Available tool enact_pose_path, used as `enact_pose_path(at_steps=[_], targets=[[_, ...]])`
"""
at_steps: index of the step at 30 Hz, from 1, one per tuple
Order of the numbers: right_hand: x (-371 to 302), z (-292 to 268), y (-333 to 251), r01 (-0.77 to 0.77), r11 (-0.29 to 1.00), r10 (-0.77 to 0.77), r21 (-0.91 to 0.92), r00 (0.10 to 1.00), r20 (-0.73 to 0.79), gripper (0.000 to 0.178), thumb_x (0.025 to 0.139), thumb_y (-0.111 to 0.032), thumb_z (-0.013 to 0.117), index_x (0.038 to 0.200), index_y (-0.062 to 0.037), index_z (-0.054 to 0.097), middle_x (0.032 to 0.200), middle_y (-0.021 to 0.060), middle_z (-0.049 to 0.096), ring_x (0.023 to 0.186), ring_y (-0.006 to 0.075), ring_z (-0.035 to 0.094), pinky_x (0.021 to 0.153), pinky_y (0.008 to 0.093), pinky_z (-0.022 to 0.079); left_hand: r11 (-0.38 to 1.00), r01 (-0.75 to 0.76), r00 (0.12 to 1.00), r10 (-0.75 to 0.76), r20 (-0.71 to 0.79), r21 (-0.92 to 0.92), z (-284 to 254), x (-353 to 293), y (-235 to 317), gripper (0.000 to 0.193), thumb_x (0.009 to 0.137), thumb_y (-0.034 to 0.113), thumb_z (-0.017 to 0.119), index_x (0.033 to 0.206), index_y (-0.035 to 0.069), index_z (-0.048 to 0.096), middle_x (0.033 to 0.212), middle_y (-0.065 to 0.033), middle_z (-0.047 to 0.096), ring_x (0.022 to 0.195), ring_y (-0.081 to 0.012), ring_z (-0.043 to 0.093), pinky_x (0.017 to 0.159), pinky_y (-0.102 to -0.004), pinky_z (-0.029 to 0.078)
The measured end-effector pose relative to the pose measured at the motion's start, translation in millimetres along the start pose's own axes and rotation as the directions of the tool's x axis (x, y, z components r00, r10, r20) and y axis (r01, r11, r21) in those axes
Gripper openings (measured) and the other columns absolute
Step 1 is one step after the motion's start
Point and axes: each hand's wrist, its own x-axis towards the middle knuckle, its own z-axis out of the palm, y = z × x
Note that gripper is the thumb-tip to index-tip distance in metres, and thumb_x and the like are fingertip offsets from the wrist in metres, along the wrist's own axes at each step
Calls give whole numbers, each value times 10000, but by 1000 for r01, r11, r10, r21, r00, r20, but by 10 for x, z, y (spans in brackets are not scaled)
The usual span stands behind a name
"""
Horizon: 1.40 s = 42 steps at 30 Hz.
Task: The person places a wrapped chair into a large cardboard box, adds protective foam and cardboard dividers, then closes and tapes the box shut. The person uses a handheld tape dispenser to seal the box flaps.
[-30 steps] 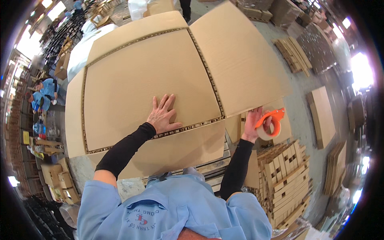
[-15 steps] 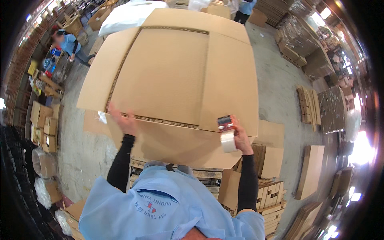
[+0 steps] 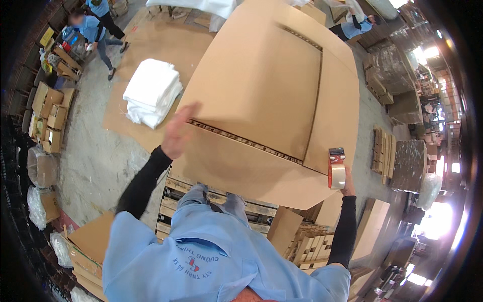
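While held up in the middle of the frame: big brown cardboard box [image 3: 261,95], plain and flat-sided, much bigger than the person under it. Four top flaps folded shut, with thin dark gaps between them. Rough wavy edge along the near flap. Tipped, with the near corner pointing down toward the lower right.

Left hand [image 3: 176,132] at the left edge of the box, open and flat, fingers together, pressed on the cardboard. Blurry, so exact fingers hard to see. Black sleeve down the arm.

Right hand [image 3: 347,187] at the lower right edge of the box, closed around a tape dispenser [image 3: 336,167] with a pale roll and a red and dark top. Mostly hidden behind the dispenser and the box corner, only a few fingers showing.

Wooden pallet [image 3: 236,206] under the box, mostly covered by the box and the blue shirt. Stack of white folded cloth [image 3: 151,95] on a flat cardboard sheet [image 3: 151,60] at upper left, near the box. Small cardboard pieces [image 3: 307,246] at lower right, partly hidden by the arm. Another person in blue [image 3: 95,30] at far upper left, small and hard to make out. Bottom of the box not in sight.
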Motion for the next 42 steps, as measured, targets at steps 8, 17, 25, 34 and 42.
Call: enact_pose_path(at_steps=[8,17,25,34,42], targets=[[-106,305,-365,82,956,-77,-281,997,29,237,1031,-201,543,1146,-57,693,938,-9,696,839,84,664,745,273,554,524,-790,262,-177,949,317,-694,631,12,176,736,101,717,882,142,627,1688,-55,284,1554,-278,265,1297,-545,145],[-118,217,-419,55,938,-2,-344,988,154,241,1010,-176,601,1193,-67,714,1006,-33,718,867,58,653,743,248,530,464,-874,230,138,963,143,-847,689,-403,184,762,193,742,757,144,565,1598,-104,438,1488,-295,398,1275,-575,242],[-92,325,-819,27,916,69,-400,972,224,306,1008,-250,644,1265,-86,679,1087,-39,701,918,47,645,808,255,536,610,-776,304,134,943,163,-871,654,-383,194,805,117,697,726,85,524,1586,-108,470,1503,-308,386,1273,-564,235],[-7,280,-923,-37,866,142,-499,974,174,305,981,-241,658,1211,-43,689,1050,-21,703,893,51,650,790,270,538,650,-723,365,73,928,233,-795,611,-310,143,848,103,689,782,56,571,1572,-104,488,1497,-299,394,1269,-565,237],[-71,322,-753,-8,853,142,-522,966,218,255,970,-188,649,1192,-77,703,1019,-42,693,854,51,639,747,261,524,870,-389,539,-52,841,303,-844,617,-173,391,872,246,663,1186,14,671,1394,-162,640,1339,-378,564,1261,-553,240]])
